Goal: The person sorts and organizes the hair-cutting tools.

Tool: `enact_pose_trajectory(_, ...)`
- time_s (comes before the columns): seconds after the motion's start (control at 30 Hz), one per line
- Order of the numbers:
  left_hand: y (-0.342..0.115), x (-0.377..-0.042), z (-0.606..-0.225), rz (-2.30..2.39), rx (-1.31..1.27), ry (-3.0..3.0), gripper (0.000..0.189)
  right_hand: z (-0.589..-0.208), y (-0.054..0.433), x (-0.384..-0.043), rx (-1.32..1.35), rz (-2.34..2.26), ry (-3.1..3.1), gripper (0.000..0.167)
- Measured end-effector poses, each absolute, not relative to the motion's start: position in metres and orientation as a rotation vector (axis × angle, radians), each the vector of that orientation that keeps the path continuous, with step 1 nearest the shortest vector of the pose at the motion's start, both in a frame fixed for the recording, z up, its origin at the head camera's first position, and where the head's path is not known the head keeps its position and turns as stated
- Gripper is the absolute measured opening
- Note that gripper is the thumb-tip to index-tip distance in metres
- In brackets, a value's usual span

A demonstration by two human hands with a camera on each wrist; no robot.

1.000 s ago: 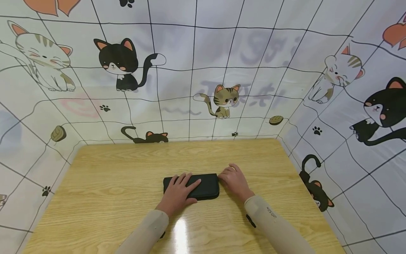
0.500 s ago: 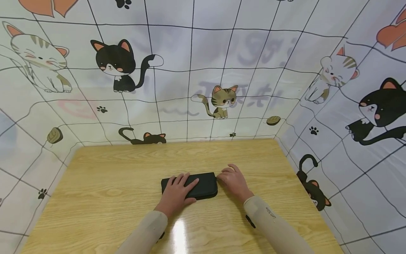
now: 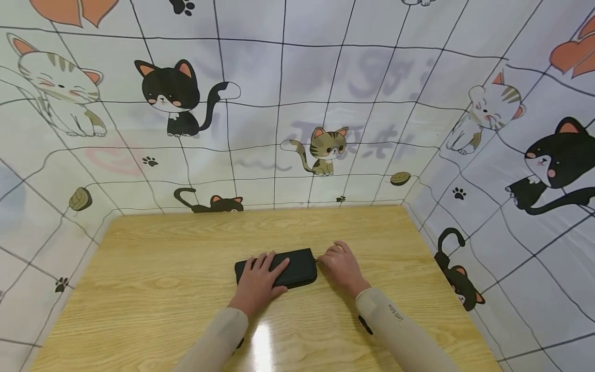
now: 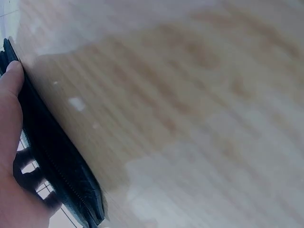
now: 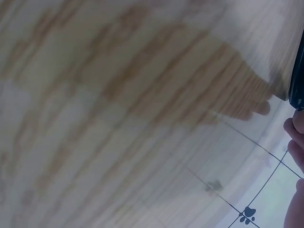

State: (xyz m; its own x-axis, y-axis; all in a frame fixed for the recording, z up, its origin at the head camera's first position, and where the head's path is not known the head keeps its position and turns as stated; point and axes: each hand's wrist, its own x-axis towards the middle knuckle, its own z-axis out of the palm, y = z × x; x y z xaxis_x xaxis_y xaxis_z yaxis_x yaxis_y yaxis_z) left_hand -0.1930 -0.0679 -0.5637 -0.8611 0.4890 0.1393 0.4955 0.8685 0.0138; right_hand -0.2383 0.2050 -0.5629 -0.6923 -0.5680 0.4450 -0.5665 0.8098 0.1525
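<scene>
A black zippered wallet (image 3: 297, 266) lies on the wooden table, slightly turned, its right end farther back. My left hand (image 3: 256, 281) holds it across its left half, fingers over the top and thumb at the near edge. In the left wrist view, the zipper runs along the edge of the wallet (image 4: 64, 166), with the thumb (image 4: 14, 76) against its side. Beside the wallet's right end, my right hand (image 3: 343, 267) pinches a small dark piece, apparently the zipper pull. Only some fingertips (image 5: 295, 130) and the wallet's corner (image 5: 298, 80) show in the right wrist view.
The wooden table (image 3: 162, 258) extends around both hands, with a bright reflection near its front. A white cloth (image 3: 260, 119) printed with cats and grid lines encloses the back and both sides.
The wallet has turned a little, its right end shifting away from me. My left hand stays on it, and the right hand keeps its pinch at the right end, with little movement.
</scene>
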Motion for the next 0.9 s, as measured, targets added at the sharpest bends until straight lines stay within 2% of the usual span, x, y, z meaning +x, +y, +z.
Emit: enact_pose_trajectory(0.9,-0.071,-0.210,-0.554,-0.051,-0.762,-2.919,0.070,-0.560,0.199,-0.226,0.842,0.041,-2.559,0.006)
